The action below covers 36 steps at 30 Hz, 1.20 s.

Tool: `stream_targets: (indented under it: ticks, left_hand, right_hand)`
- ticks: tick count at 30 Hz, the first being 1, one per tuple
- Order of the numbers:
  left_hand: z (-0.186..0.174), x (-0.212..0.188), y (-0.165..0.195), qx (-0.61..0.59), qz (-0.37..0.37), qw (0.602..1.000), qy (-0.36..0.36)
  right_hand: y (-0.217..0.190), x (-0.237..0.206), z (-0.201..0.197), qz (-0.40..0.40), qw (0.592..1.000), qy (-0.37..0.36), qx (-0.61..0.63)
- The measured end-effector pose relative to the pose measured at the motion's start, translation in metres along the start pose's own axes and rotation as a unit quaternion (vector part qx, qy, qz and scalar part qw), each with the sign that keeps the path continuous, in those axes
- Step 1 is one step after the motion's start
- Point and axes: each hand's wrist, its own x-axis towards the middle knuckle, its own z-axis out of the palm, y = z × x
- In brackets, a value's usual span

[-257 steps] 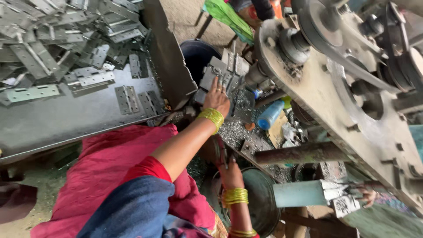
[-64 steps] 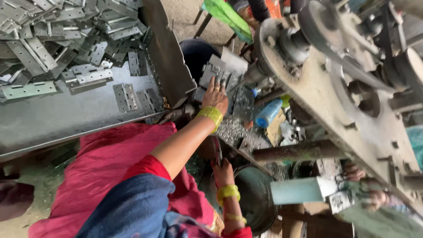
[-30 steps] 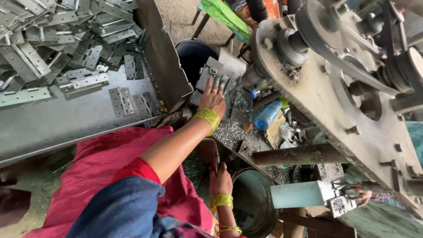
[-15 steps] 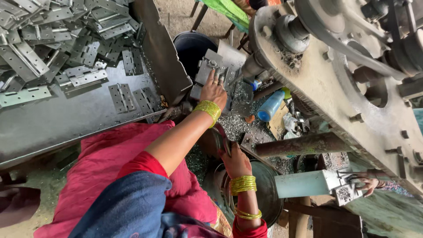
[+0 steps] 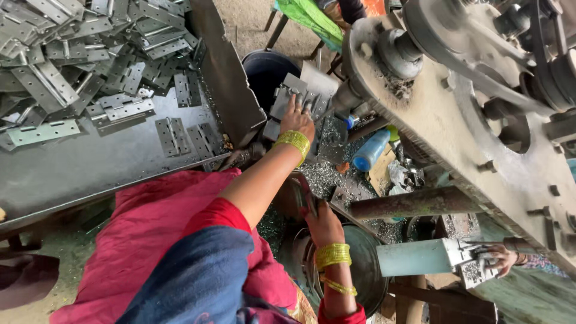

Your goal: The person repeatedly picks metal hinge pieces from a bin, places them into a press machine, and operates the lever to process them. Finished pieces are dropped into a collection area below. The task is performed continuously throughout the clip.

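A blue plastic bottle [image 5: 370,151] lies near metal shavings [image 5: 336,180], below a dark bucket [image 5: 268,72].

Left hand [image 5: 298,119]: arm stretched forward, bare forearm, wrist bangled, palm down, fingers [image 5: 293,103] spread flat. Right hand [image 5: 324,224]: drawn in close to the body, lower in view, bangled wrist bent, back of hand upward, fingers curled downward.
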Motion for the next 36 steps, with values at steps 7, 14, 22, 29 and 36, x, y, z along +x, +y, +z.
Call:
stream_targets:
  ticks: [7, 14, 22, 29, 36]
  left_hand:
    - [0.006, 0.007, 0.011, -0.006, -0.019, 1.000, 0.002]
    - [-0.003, 0.001, 0.002, -0.031, -0.023, 0.999, -0.017]
    - [-0.002, 0.006, 0.008, -0.002, -0.022, 0.999, 0.042]
    - [0.000, -0.030, 0.005, 0.024, 0.014, 1.000, -0.014]
    - [0.048, -0.120, -0.011, -0.075, 0.195, 0.939, 0.274]
  right_hand:
    - [-0.030, -0.039, 0.039, 0.121, 0.992, -0.011, 0.033]
    - [-0.001, -0.006, 0.004, 0.000, 1.000, 0.016, 0.024]
    - [-0.009, -0.045, 0.075, 0.138, 0.978, 0.007, 0.156]
    - [-0.039, -0.035, -0.018, -0.072, 0.976, 0.199, 0.050]
    - [-0.105, -0.031, -0.105, -0.067, 0.956, 0.260, 0.121]
